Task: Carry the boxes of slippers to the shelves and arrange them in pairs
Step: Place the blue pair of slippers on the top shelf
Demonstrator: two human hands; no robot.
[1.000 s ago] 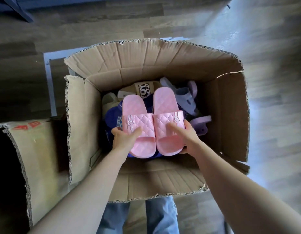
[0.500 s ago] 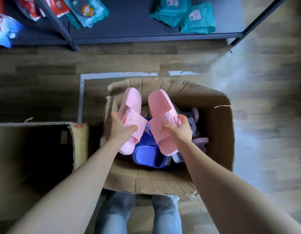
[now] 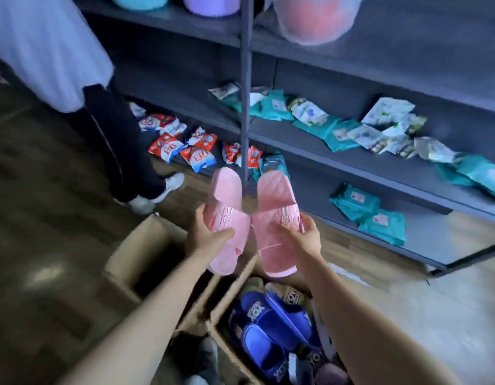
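Though splayed at far ends, pink slippers [image 3: 227, 195], one gripped in each of the hands [image 3: 203, 238].

Two pink slippers [image 3: 226, 190], two hands [image 3: 204, 237], two cardboard boxes [image 3: 142, 245].

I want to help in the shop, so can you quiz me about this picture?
1. True or false: the pink quilted rubber slippers are held one each by the left hand and the right hand.
2. What colour are the foam slippers in the brown cardboard box? A) blue B) green C) yellow
3. Fill in: the teal plastic packets lie on the grey metal ___.
Key: 1 true; 2 A; 3 shelves.
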